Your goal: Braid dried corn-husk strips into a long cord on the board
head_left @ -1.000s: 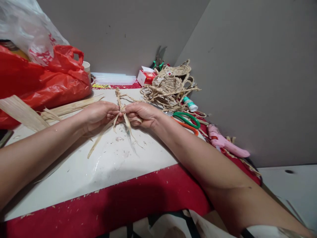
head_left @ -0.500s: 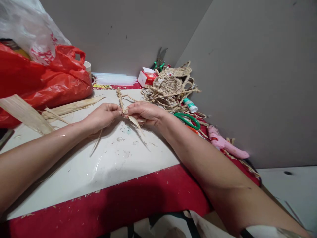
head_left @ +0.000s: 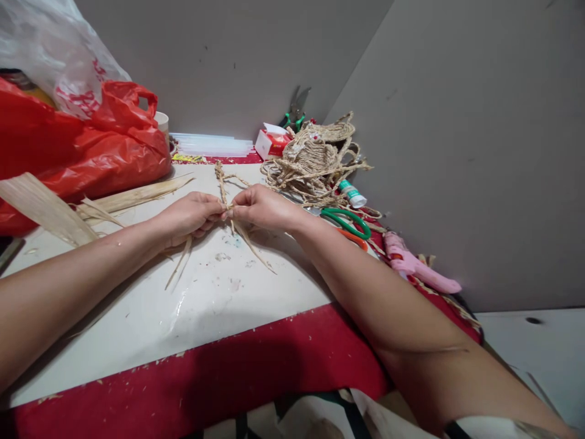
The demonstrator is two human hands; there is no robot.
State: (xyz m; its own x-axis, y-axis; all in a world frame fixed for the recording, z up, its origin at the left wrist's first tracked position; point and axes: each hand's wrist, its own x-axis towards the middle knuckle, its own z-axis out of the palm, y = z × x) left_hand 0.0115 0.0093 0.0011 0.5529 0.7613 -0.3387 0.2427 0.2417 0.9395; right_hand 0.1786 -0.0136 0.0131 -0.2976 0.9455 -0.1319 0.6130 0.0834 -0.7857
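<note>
The braid (head_left: 222, 188) lies on the white board (head_left: 205, 305), in front of the person, its long axis running away from the body toward the back wall (head_left: 219, 67). Its far end leans slightly left; its near end is at the fingertips, where loose strands (head_left: 256, 251) fan out toward the person, slanting right.

The left hand (head_left: 196, 214) pinches the near end between thumb and fingers, with almost no gap, and the right hand (head_left: 265, 207) pinches it from the other side, the fingertips nearly meeting. Which strand each holds is hard to tell, as the fingers cover them.

A strip (head_left: 179, 268) sticks out below the left hand. Beyond the right hand sits the cord pile (head_left: 315, 158), with scissors (head_left: 346, 214) nearer.
</note>
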